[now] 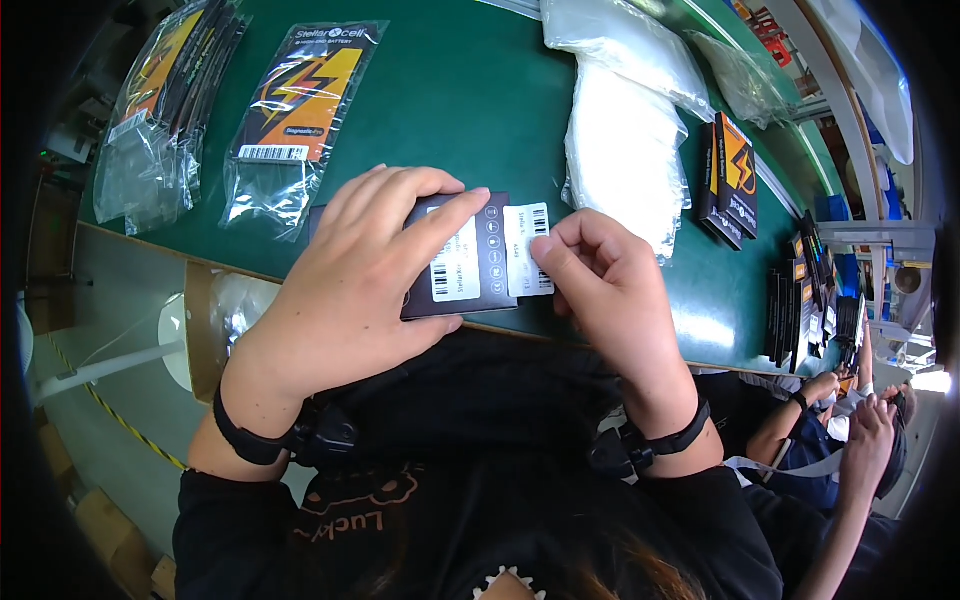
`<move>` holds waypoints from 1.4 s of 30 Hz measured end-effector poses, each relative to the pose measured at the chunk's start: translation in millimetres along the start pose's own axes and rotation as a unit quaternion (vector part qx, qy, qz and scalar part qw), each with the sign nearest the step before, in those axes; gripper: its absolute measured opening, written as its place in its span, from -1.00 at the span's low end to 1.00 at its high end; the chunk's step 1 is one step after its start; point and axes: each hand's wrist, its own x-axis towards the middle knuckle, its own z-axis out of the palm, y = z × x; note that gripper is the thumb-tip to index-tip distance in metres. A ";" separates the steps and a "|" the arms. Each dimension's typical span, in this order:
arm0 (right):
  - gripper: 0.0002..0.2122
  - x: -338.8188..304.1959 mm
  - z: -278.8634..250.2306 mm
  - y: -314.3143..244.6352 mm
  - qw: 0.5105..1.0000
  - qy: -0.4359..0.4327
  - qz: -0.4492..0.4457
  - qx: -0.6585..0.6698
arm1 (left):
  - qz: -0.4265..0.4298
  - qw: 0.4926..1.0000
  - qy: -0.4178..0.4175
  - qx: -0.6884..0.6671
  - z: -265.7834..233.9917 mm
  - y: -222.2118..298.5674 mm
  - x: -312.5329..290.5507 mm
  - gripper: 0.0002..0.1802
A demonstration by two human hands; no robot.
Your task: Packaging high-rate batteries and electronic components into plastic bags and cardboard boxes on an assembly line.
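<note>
Now left hand [345, 275] grip clamped on dark flat box [480, 265]; right hand [600, 285] grip pinching white barcode label [527, 250].

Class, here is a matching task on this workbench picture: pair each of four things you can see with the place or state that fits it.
Things:
1. dark flat box
2. white barcode sticker
3. lightning-bolt packet in clear sleeve
4. white plastic bags

Places or states:
A. heaped at the far middle of the green table
B. held in the left hand
C. lying flat on the table, beyond the left hand
D. pinched by the right hand at the box's right end

Pairs: 1-B, 2-D, 3-C, 4-A
</note>
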 end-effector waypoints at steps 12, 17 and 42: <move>-0.85 -2.4 -0.2 -11.2 0.997 -0.010 0.058 0.045 | 0.010 1.000 0.010 -0.003 1.2 -1.8 -0.8 -0.18; -0.85 -3.9 -0.9 -5.7 0.997 -0.005 0.050 0.055 | 0.014 1.000 0.010 -0.012 1.0 -1.9 -0.7 -0.18; -0.83 3.2 2.4 4.3 1.000 -0.007 -0.003 -0.009 | 0.017 1.000 0.016 0.004 3.4 -3.1 -2.2 -0.20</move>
